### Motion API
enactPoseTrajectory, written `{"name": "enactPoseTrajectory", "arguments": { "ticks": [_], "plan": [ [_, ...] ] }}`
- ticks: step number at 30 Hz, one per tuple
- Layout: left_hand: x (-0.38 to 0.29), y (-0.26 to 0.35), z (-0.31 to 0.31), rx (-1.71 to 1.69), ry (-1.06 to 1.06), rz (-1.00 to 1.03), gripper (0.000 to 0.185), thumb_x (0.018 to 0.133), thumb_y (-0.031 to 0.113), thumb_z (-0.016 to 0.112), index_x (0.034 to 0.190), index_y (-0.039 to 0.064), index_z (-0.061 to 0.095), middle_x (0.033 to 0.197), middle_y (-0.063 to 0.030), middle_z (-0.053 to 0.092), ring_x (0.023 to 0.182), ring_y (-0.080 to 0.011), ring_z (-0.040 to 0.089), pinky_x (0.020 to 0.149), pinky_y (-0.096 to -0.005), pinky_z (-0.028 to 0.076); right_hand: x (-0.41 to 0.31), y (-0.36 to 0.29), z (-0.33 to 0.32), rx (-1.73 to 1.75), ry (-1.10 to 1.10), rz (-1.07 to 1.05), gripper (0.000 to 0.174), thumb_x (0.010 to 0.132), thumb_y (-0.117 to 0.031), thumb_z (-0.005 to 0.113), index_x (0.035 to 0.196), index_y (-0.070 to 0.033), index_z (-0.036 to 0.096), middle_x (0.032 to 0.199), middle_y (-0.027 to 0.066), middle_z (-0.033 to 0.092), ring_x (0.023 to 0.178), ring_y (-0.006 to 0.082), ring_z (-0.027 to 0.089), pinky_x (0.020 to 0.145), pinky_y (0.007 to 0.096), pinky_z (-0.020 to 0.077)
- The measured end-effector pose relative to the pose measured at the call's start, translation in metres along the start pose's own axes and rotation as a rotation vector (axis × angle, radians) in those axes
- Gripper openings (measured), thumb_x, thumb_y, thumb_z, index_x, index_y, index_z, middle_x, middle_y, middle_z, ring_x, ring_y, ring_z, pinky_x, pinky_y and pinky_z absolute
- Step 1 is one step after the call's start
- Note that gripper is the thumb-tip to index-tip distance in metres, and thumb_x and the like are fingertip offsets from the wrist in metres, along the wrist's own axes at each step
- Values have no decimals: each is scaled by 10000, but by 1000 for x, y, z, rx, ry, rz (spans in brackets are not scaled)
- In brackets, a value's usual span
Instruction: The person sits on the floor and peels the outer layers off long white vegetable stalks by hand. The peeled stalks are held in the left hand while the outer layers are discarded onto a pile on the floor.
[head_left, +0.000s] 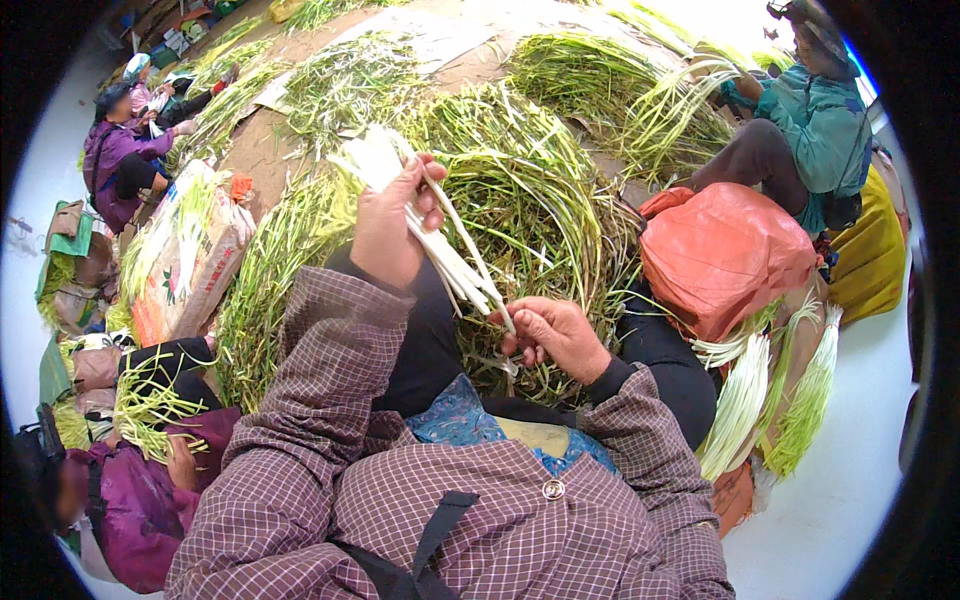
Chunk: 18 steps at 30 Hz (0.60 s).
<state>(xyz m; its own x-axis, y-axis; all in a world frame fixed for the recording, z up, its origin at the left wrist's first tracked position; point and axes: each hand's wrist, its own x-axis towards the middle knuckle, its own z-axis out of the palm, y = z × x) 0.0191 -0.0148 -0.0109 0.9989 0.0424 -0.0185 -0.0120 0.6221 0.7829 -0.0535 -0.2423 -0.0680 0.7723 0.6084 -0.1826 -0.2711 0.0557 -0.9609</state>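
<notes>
My left hand (405, 210) is closed around a small bunch of long pale stalks (454, 274), which look like garlic shoots or chives. The bunch slants from upper left down to the right. At its lower end my right hand (555, 334) pinches the tip of a stalk between thumb and fingers. Behind and below both hands lies a large heap of green and yellowish stalks (525, 172), partly between my knees. Some thin, papery bits hang just under my right fingertips.
An orange-red sack (727, 255) stands right of my knee, with white-and-green bundles (739, 405) beside it. A printed sack (191, 262) bearing loose stalks is at left. People sit nearby: one in teal (817, 127) at right, one in purple (142, 510) at lower left, others farther off.
</notes>
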Motion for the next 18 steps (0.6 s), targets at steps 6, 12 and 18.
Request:
{"name": "enactPoseTrajectory", "arguments": {
  "ticks": [6,12,18],
  "plan": [
    [-8,-33,1,38,-19,-86,304,947,183,496,1154,-40,500,1001,-127,638,837,-189,616,763,-327,532,6,2,-5,-159,139,-56,292,984,-245,446,823,-38,574,583,-42,506,477,27,448,441,179,359],
    [-8,-32,3,-74,-37,-225,302,956,191,473,1149,-41,483,1027,-153,619,950,-282,624,885,-417,515,5,0,-35,-48,102,-25,307,989,-286,428,818,-54,534,620,-39,484,499,32,452,463,173,375],
    [-6,-39,3,-121,2,-261,271,952,180,485,1123,-30,494,972,-134,613,922,-281,628,881,-437,523,7,-1,-31,-27,78,2,302,984,-270,445,796,-60,555,638,-51,499,522,13,458,460,166,371]
  ]
}}
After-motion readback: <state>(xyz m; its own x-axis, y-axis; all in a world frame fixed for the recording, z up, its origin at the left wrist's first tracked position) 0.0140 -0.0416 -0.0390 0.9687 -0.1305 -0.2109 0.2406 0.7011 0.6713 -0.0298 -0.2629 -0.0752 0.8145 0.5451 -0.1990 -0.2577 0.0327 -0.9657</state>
